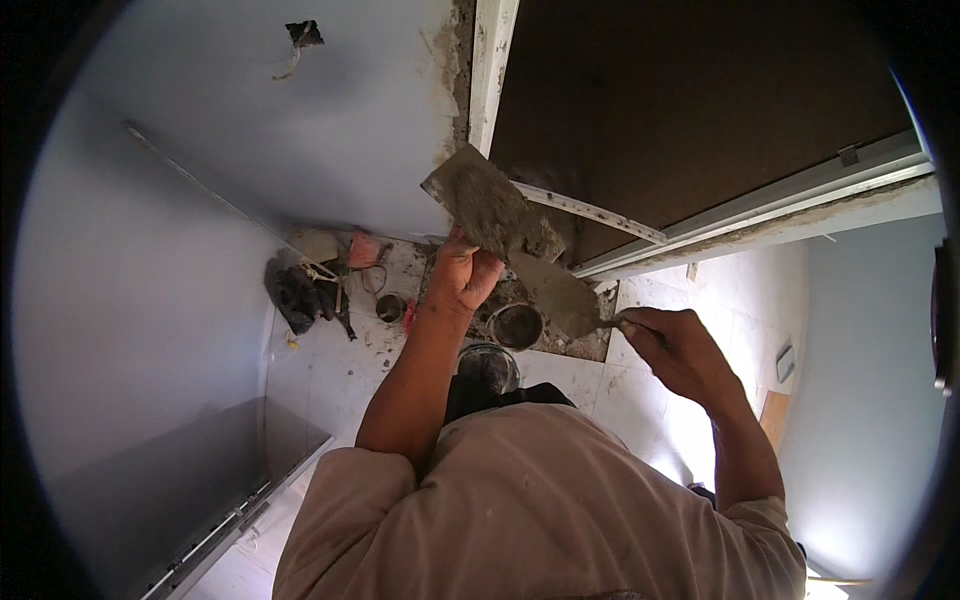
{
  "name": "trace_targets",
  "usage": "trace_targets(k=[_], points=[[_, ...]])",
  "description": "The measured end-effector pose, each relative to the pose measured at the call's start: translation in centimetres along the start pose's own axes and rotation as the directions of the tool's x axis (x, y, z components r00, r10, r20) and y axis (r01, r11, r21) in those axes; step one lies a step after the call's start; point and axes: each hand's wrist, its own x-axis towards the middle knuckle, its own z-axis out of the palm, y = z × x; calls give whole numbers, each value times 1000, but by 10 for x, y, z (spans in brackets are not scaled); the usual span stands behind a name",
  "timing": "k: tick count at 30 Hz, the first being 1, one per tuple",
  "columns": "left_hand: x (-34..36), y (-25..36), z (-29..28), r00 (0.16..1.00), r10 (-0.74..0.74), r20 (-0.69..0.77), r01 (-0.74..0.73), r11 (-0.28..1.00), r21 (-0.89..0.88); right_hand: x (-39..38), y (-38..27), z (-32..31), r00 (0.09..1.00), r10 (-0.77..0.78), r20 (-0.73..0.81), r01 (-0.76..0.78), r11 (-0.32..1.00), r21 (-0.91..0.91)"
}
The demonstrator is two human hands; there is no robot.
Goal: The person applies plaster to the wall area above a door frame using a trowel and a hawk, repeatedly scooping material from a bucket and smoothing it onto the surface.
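Observation:
My left hand [466, 272] is closed on the underside of a flat rectangular board [478, 195], which is tilted and carries grey wet mortar, in front of a white door frame. My right hand [672, 345] grips the handle of a mortar-coated trowel [562, 298], whose blade is close below the board's right end; I cannot tell whether they touch. Below them a round bucket [515, 326] sits on the mortar-spattered floor, with another bucket [488, 362] nearer my body.
A white door frame [483, 75] borders a dark panel, with a pale wall [250, 150] to its left. Bags and tools [298, 295] lie by the left corner, near a small container [390, 308] on the tiled floor [650, 390]. A long thin bar [200, 180] leans at left.

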Motion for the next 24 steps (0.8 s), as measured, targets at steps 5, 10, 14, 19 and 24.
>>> trace_targets(k=[5, 10, 14, 19, 24], points=[[-20, -4, -2, 1000, 15, 10, -15, 1000, 11, -8, 10, 17, 985, 153, 80, -172, 865, 472], [-36, 14, -22, 999, 12, 45, -14, 998, 59, -29, 22, 21, 981, 156, 119, -195, 818, 542], [-50, 21, -13, 999, 41, -33, -38, 996, 80, -39, 18, 13, 990, -22, 137, -4, 982, 186], [-64, 24, 17, 999, 37, 15, -39, 988, 152, -43, 1, 12, 984, -178, -30, 174, 978, -111], [-78, 28, 33, 998, -57, 36, 52, 990, 129, -40, -21, 26, 972, -192, -135, 154, 957, -247]])
